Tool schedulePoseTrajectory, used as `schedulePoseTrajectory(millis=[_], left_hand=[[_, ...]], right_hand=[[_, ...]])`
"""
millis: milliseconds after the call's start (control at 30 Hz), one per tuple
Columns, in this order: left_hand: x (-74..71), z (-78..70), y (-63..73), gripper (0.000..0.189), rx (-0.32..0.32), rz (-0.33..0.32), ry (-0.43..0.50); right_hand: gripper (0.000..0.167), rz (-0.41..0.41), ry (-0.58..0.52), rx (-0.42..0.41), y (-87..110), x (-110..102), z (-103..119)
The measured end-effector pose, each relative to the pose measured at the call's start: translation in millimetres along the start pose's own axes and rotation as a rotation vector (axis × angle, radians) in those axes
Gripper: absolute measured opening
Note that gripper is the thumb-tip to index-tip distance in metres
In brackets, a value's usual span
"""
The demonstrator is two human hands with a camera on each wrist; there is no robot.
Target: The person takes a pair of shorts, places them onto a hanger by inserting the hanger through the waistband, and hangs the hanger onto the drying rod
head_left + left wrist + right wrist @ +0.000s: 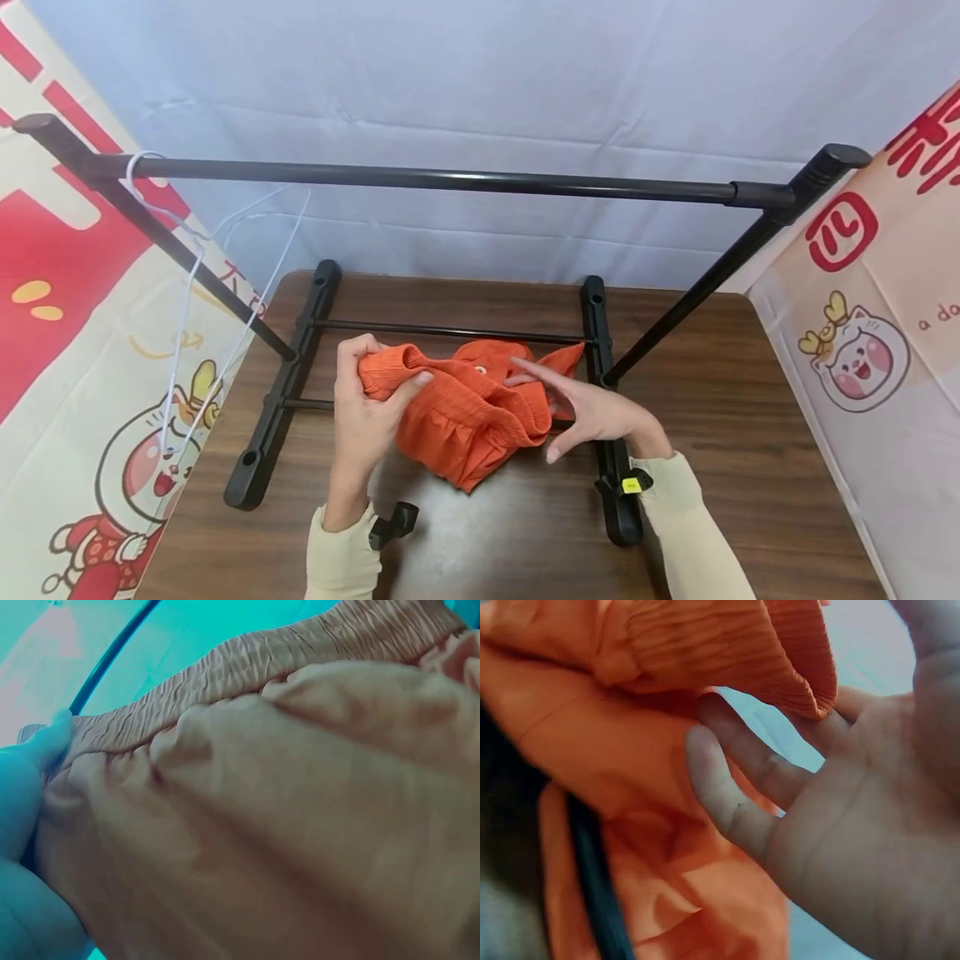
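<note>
An orange garment (468, 417) with a gathered elastic band is bunched above the table between my hands; a pale button shows on it. At its left end my left hand (363, 421) pinches the elastic band, thumb on the near side. The left wrist view shows the gathered band (217, 679) running up to the right from the left hand (34, 817). On the other side my right hand (600, 412) has its fingers spread and its thumb apart. In the right wrist view, the right hand (855, 825) has fingers behind the band's open edge (821, 682), touching the cloth without gripping it.
A black rack stands on the wooden table (480, 542); its top bar (450, 179) crosses above the hands. Low rods (450, 331) join its feet under the garment. A white hanger (198, 242) hangs at the bar's left end. Printed cloth walls enclose the table.
</note>
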State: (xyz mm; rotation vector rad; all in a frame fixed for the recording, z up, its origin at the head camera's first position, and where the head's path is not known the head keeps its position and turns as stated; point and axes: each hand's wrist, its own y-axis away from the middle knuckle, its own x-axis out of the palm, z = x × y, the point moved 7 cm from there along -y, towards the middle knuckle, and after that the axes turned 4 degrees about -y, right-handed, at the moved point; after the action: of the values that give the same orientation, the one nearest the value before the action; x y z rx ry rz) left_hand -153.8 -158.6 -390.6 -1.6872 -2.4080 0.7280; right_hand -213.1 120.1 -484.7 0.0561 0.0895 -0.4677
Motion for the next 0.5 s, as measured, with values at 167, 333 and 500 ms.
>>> schedulePoseTrajectory(millis=[167, 333, 500], left_hand=[[-6.4, -6.9, -2.3, 0.056, 0.03, -0.085, 0.134], [-22.5, -3.4, -4.6, 0.047, 0.0, -0.199, 0.236], [-40.0, 9.1, -8.3, 0.047, -0.082, -0.27, 0.31]], right_hand=[[0.085, -0.107, 0.131, 0.027, 3.8, 3.6, -8.9], [0.017, -0.219, 0.248, 0.099, 17.1, -4.0, -3.4], [0.012, -0.176, 0.204, 0.047, 36.5, -10.0, 21.3]])
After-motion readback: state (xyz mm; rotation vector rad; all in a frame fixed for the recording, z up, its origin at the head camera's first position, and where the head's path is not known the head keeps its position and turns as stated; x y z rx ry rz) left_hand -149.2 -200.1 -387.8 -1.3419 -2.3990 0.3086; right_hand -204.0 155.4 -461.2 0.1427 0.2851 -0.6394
